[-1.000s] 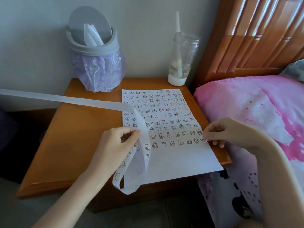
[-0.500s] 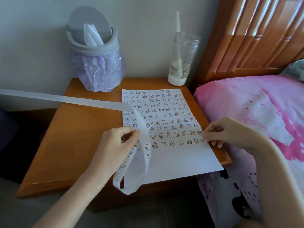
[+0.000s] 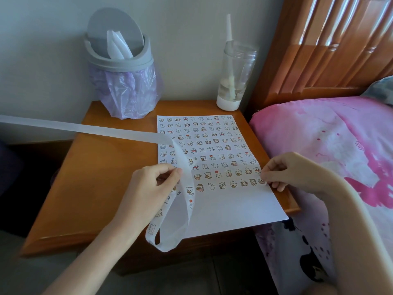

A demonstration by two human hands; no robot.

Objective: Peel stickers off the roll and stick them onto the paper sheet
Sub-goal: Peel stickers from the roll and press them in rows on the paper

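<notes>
- We are pinching the sticker strip point(image 3: 187, 194) between the thumb and forefinger of our left hand point(image 3: 148, 188), just left of the frame's centre. The grip is closed tight on the strip, probably to keep it taut and lifted so the next sticker is easy to reach.
- The strip is running in from the left edge of the frame as bare backing and crossing the table point(image 3: 106, 177). It is bending at our left hand and looping down past the table's near edge, with a few stickers on the loop.
- We are holding our right hand point(image 3: 291, 171) at the right edge of the paper sheet point(image 3: 234, 209). Its grip is narrowed to the fingertips around one small sticker point(image 3: 262, 181) ending the lowest row. We cannot tell whether it is stuck down.
- The sheet is lying flat in the middle of the frame, its lower right corner overhanging the table. Rows are filling its upper part, so we are apparently working downward into the blank band.
- A bin point(image 3: 125, 81) and a bottle point(image 3: 234, 77) are standing in the upper part of the frame, apart from the sheet.
</notes>
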